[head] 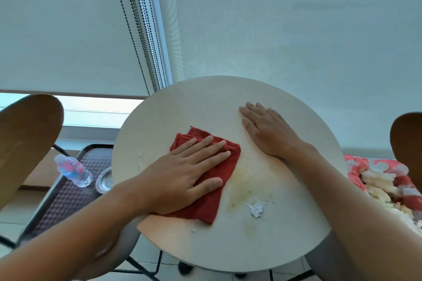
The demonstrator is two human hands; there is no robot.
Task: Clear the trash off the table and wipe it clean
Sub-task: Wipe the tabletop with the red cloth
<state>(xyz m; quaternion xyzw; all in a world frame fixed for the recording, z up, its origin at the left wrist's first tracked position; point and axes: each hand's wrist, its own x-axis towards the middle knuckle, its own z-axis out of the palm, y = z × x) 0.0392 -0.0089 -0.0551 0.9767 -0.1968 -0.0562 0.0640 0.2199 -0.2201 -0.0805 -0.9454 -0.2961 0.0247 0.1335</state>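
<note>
Red cloth [210, 180] lying folded on the round white table [228, 246], a bit toward 9 o'clock of the tabletop's middle. Left hand [189, 166] spread flat on top of it, fingers straight and slightly fanned, pointing toward 2 o'clock, thumb stretched along the cloth's near edge. Pressing down, not gripping or bunching the fabric.

Right hand [265, 130] also flat, palm down straight on the bare tabletop at about 1 o'clock from the cloth, fingers together and pointing toward 11 o'clock. Nothing held, not touching the cloth, just near it.

Yellowish smear [244, 182] on the table right beside the cloth at its 4 o'clock side, running toward the near edge. Small white crumbly blob [257, 209] sitting at the smear's lower end, with a few tiny white specks around. Couple more white flecks [139, 155] near the table rim at 9 o'clock.

Off the table at 9 o'clock, lower down: dark textured tray [68, 194] with a clear plastic water bottle [73, 170] lying on its side, red label, plus a small shiny metal dish [105, 180] partly tucked under the table edge. Brown chair back [25, 139] at 9 o'clock, another one [408, 141] at 3 o'clock. Below that at 3–4 o'clock, a red bag [356, 171] stuffed with crumpled whitish trash. Pale roller blinds [274, 29] and bead chains [139, 36] filling everything at 12 o'clock.
</note>
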